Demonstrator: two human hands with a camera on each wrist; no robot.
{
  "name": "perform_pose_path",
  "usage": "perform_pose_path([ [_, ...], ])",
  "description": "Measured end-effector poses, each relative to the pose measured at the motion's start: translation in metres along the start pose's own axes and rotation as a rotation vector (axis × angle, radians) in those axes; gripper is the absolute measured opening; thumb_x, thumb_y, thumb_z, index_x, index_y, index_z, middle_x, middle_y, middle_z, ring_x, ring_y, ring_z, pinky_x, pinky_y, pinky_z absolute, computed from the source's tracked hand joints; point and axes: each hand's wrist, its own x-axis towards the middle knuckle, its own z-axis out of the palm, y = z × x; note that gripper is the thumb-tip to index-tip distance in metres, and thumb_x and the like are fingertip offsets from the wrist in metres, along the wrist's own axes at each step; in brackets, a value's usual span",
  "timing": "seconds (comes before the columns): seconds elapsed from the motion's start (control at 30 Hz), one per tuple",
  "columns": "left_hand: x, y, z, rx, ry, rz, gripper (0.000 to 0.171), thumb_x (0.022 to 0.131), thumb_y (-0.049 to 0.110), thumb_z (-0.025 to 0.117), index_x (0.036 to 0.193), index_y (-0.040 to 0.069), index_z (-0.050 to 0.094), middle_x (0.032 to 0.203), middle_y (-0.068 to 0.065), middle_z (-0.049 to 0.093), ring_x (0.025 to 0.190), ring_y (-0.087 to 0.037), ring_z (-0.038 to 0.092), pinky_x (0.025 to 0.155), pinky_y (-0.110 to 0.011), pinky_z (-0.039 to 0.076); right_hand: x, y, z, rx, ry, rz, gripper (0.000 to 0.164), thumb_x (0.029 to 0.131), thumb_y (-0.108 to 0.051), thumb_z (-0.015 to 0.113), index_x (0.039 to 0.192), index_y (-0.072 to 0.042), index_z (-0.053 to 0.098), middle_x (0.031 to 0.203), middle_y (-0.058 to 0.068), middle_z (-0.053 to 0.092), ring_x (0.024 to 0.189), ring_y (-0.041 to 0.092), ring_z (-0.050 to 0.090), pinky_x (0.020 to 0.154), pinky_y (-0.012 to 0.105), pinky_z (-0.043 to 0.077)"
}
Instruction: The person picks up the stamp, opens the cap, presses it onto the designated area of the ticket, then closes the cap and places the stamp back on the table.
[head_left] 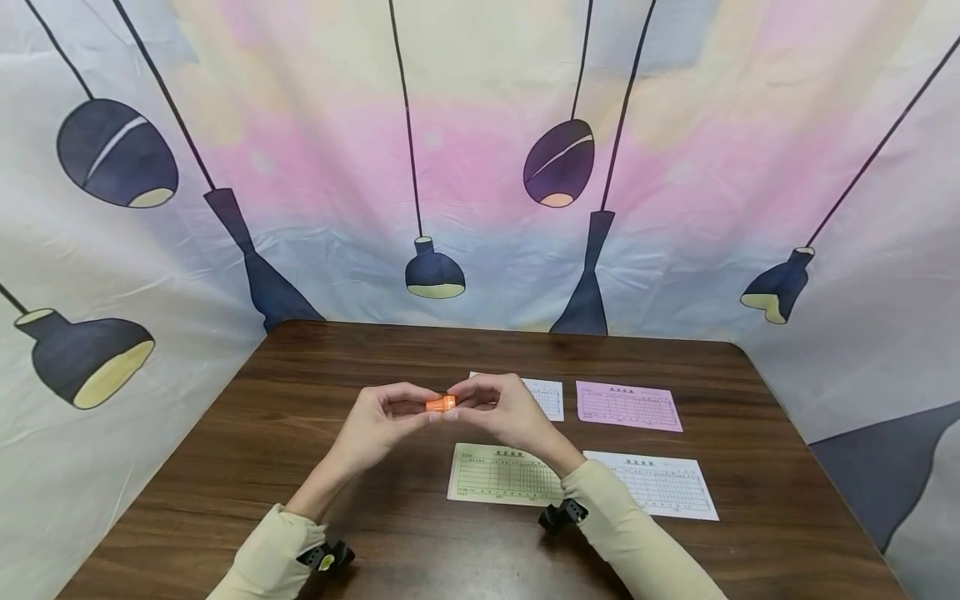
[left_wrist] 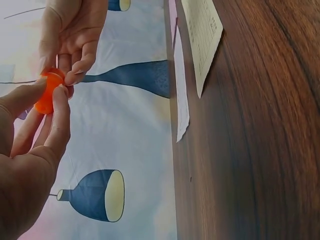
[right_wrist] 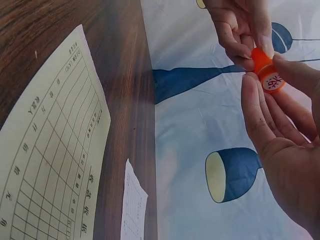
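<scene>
A small orange stamp (head_left: 441, 403) is held up over the table between both hands. Thumb and fingers of the left hand (head_left: 375, 423) pinch one end of it. From the other side the right hand (head_left: 517, 412) pinches the opposite end. In the right wrist view the stamp (right_wrist: 264, 67) shows a round pale end face with red characters, turned toward the right palm. Fingers cover part of its orange body (left_wrist: 46, 97) in the left wrist view.
Printed slips lie on the brown wooden table (head_left: 225, 467): a green one (head_left: 487, 475) under the right forearm, a pink one (head_left: 630, 406) behind, a white one (head_left: 667, 487) at right, and another white one (head_left: 547, 400) partly behind the right hand. A curtain (head_left: 480, 167) hangs behind.
</scene>
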Motion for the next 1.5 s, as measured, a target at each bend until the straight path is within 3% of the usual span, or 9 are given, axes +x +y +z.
perform_pose_path([
  [0.33, 0.0, 0.007, 0.002, 0.066, 0.022, 0.029, 0.02, 0.09, 0.016, 0.084, 0.109, 0.01, 0.081, 0.106, -0.012, 0.081, 0.089, -0.012, 0.079, 0.078, -0.032, 0.065, -0.003, 0.002, -0.001, 0.049, 0.015, -0.074, 0.025, 0.091, -0.014, 0.083, 0.115, -0.007, 0.079, 0.104, 0.012, 0.079, 0.091, 0.01, 0.076, 0.083, 0.027, 0.063],
  [0.57, -0.003, 0.007, 0.001, 0.032, 0.009, 0.03, 0.02, 0.093, 0.019, 0.082, 0.109, 0.009, 0.08, 0.098, -0.013, 0.082, 0.082, -0.023, 0.081, 0.076, -0.04, 0.066, -0.004, 0.005, -0.003, 0.079, -0.014, -0.077, 0.024, 0.093, -0.015, 0.082, 0.116, -0.01, 0.079, 0.106, 0.011, 0.079, 0.094, 0.012, 0.076, 0.084, 0.028, 0.063],
  [0.83, -0.007, 0.007, -0.007, 0.015, 0.036, 0.026, 0.023, 0.092, 0.016, 0.082, 0.113, 0.007, 0.079, 0.104, -0.015, 0.081, 0.086, -0.029, 0.081, 0.075, -0.033, 0.065, -0.003, 0.004, -0.006, 0.05, 0.001, -0.061, 0.029, 0.091, -0.016, 0.084, 0.118, -0.008, 0.079, 0.106, 0.013, 0.079, 0.093, 0.011, 0.076, 0.082, 0.026, 0.063],
  [0.97, -0.01, 0.004, -0.016, -0.009, 0.054, 0.038, 0.024, 0.093, 0.012, 0.081, 0.116, 0.004, 0.078, 0.105, -0.007, 0.081, 0.087, -0.02, 0.081, 0.075, -0.03, 0.064, -0.002, 0.006, -0.005, 0.043, 0.008, -0.048, 0.03, 0.09, -0.015, 0.085, 0.118, -0.006, 0.078, 0.107, 0.015, 0.078, 0.092, 0.011, 0.076, 0.082, 0.026, 0.063],
  [1.17, -0.019, 0.0, -0.031, 0.017, 0.091, 0.043, 0.026, 0.094, 0.009, 0.079, 0.118, 0.001, 0.077, 0.103, 0.01, 0.081, 0.088, -0.011, 0.08, 0.075, -0.025, 0.063, 0.005, 0.009, 0.002, -0.024, -0.04, -0.065, 0.03, 0.089, -0.017, 0.085, 0.116, -0.006, 0.078, 0.106, 0.015, 0.078, 0.09, 0.009, 0.075, 0.08, 0.028, 0.063],
  [1.5, -0.037, -0.006, -0.054, -0.014, 0.106, 0.027, 0.03, 0.097, 0.005, 0.074, 0.123, -0.009, 0.071, 0.106, 0.008, 0.081, 0.091, -0.013, 0.08, 0.081, -0.028, 0.064, 0.02, 0.024, 0.015, -0.22, -0.11, -0.04, 0.026, 0.092, -0.014, 0.083, 0.116, -0.007, 0.077, 0.104, 0.005, 0.077, 0.088, 0.007, 0.071, 0.078, 0.024, 0.06],
])
